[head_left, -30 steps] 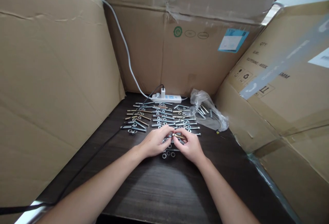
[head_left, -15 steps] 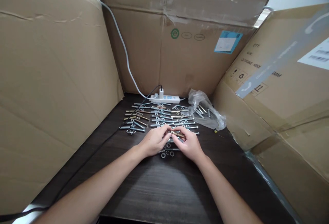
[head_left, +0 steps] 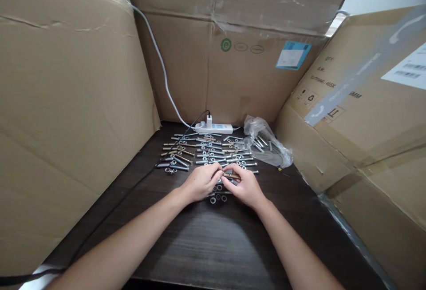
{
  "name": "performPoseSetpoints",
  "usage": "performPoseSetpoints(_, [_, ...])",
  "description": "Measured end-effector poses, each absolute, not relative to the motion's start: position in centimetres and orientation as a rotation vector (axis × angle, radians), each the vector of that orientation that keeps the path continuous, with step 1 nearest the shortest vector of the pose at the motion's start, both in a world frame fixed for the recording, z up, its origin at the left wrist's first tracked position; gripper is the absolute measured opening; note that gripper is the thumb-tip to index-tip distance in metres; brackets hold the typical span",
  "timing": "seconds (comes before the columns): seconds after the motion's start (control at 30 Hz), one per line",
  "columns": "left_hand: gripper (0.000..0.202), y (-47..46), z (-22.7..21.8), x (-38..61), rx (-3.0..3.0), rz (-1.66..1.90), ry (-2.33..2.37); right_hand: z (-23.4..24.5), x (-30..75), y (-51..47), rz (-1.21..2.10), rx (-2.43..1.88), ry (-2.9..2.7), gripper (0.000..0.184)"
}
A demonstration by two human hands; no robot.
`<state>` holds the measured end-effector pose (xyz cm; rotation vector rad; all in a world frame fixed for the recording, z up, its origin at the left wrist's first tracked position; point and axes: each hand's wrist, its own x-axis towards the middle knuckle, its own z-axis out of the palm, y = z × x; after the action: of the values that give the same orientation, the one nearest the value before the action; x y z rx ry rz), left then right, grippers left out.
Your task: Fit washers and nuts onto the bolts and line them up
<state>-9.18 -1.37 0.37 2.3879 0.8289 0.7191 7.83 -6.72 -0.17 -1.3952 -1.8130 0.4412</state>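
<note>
In the middle of the table, my right hand (head_left: 245, 185) is closed on a brass-coloured expansion bolt (head_left: 230, 176), which lies roughly level between thumb and fingers. The fingertips of my left hand (head_left: 203, 181) are pinched together at the bolt's left end. Whether they also grip a small nut or washer there is hidden by the fingers. Just below the hands are several loose washers (head_left: 213, 200) and part of a steel bolt. Beyond the hands, rows of steel bolts (head_left: 209, 152) with nuts and washers lie spread out. More brass-coloured bolts (head_left: 179, 145) lie at the left.
A white power strip (head_left: 218, 128) with a plug stands at the back. A black cable (head_left: 133, 185) runs across the left side of the table (head_left: 199, 245). At the right is a clear plastic bag (head_left: 269, 148) with several bolts. Cardboard walls (head_left: 259, 81) enclose three sides.
Both hands stay together over the same spot, with the brass-coloured bolt still between them. My left fingertips have shifted slightly around the bolt's end. The camera view has moved a little.
</note>
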Motion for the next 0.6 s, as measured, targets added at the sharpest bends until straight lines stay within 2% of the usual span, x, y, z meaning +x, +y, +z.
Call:
performPoseSetpoints(0.37, [0.016,-1.7,0.1,-9.2,2.245,0.703,0.826,0.2,7.9,-6.8,0.468,-1.376,-1.830,0.013])
performPoseSetpoints(0.6, [0.031,-1.3,-0.7,-9.1,2.210,0.736,0.772,0.2,7.5,-7.0,0.467,-1.323,-1.813,0.022])
